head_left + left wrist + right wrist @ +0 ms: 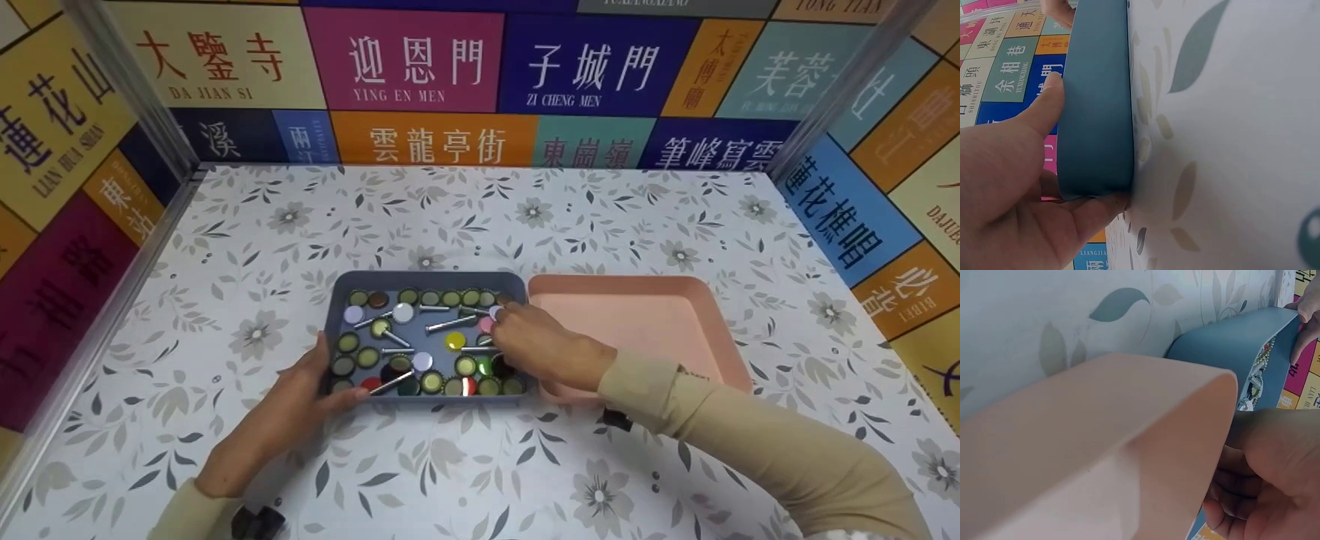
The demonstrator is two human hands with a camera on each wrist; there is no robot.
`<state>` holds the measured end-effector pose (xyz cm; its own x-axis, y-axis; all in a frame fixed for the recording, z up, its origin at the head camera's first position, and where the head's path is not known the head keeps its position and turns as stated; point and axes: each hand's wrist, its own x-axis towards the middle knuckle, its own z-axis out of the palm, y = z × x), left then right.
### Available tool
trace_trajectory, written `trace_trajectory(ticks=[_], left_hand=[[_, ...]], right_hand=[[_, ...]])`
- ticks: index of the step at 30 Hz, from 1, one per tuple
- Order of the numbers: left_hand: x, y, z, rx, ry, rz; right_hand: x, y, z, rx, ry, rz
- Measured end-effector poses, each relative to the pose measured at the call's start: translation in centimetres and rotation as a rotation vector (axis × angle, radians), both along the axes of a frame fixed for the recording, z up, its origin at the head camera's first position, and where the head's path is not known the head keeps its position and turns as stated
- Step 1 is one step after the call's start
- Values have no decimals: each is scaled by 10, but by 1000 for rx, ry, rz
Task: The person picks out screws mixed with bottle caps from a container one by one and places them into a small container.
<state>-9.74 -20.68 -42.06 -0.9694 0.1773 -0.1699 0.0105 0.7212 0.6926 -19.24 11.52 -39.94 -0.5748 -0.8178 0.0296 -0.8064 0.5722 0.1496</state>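
Note:
A blue-grey tray [429, 400] holds many bottle caps [347, 343], several silver bolt-like pins [451, 323] and a few coloured discs, one of them yellow [454, 341]. My left hand [304, 394] grips the tray's near left corner, its thumb at the front rim. In the left wrist view, its other fingers reach around the end of the tray's wall [1096, 107]. My right hand [546, 346] reaches into the tray's right end, fingertips down among the caps beside a pink disc [487, 325]. Its fingers are curled in the right wrist view; I cannot tell what they hold.
A pink tray [622, 311] stands right beside the blue-grey one, under my right forearm, with its bare floor showing. The table [420, 217] has a leaf-and-flower cover. Colourful panels with printed characters [420, 56] stand along its back and sides.

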Motion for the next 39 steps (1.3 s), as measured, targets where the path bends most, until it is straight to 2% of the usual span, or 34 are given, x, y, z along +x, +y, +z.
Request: trace_trajectory(ticks=[9, 17, 25, 31, 39], left_hand=[[1, 0, -1, -15, 1, 2], [1, 0, 0, 0, 12, -3], [0, -1, 1, -1, 1, 1], [-2, 1, 1, -22, -24, 13], [-1, 0, 1, -21, -42, 16]], right_hand=[[1, 5, 2, 58, 83, 72], [0, 11, 7, 85, 95, 92], [-6, 18, 5, -20, 195, 138], [-11, 25, 10, -23, 292, 188], [-14, 31, 16, -35, 288, 169]])
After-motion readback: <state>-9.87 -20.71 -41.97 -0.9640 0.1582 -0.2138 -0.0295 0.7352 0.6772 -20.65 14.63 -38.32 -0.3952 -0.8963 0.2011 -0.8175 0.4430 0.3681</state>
